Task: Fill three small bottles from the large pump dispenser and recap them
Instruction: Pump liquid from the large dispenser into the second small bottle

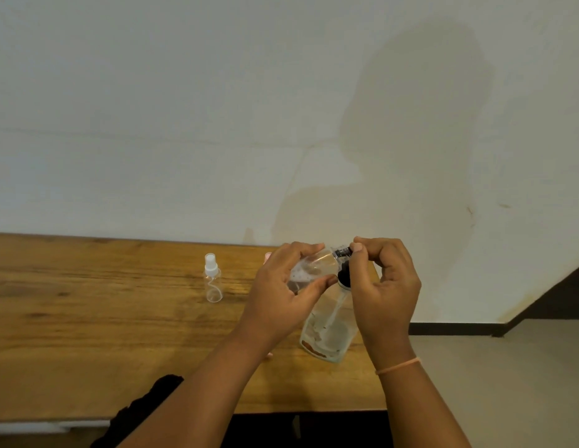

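My left hand [281, 286] grips a small clear bottle [315, 270], tilted on its side above the table with its neck pointing right. At that neck, my right hand [383, 279] pinches a dark cap [343, 252] between thumb and fingertips. Just below the two hands stands the large clear pump dispenser [328, 328], its black pump head partly hidden by my right hand. Another small clear bottle with a white spray cap [213, 282] stands upright on the table to the left, apart from both hands. A pinkish object behind my left hand is mostly hidden.
The wooden table [87, 334] runs along a white wall [217, 108]; its right edge is just beyond the dispenser and its front edge is near me. A dark cloth [142, 412] lies at the front edge. Floor and a dark skirting show on the right.
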